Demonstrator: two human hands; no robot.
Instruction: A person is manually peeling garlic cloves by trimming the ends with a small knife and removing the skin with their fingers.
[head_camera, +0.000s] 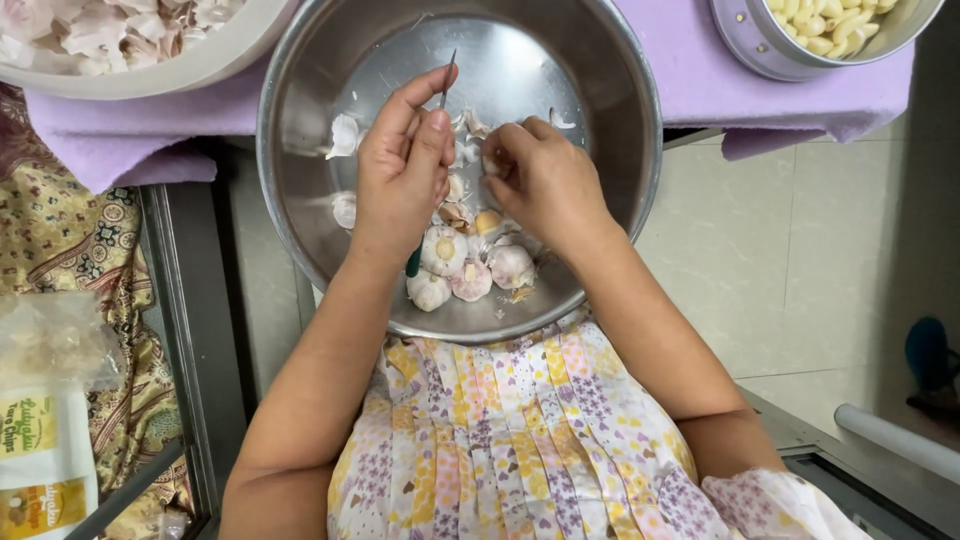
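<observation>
A big steel bowl (620, 130) rests on my lap and holds several whole garlic bulbs (470, 265) and loose papery skins (344, 133). My left hand (402, 165) is closed around a small knife (447, 80) whose thin blade points up over the bowl's middle; a dark green handle end shows below the wrist. My right hand (545, 180) sits just to the right, fingers pinched on a garlic clove (490, 165) that is mostly hidden. Both hands hover above the bulbs, close together.
A bowl of garlic skins (130, 40) stands at the top left and a steel container of peeled cloves (825, 30) at the top right, both on a purple cloth (700, 80). A printed packet (40, 460) lies at the lower left. Tiled floor shows on the right.
</observation>
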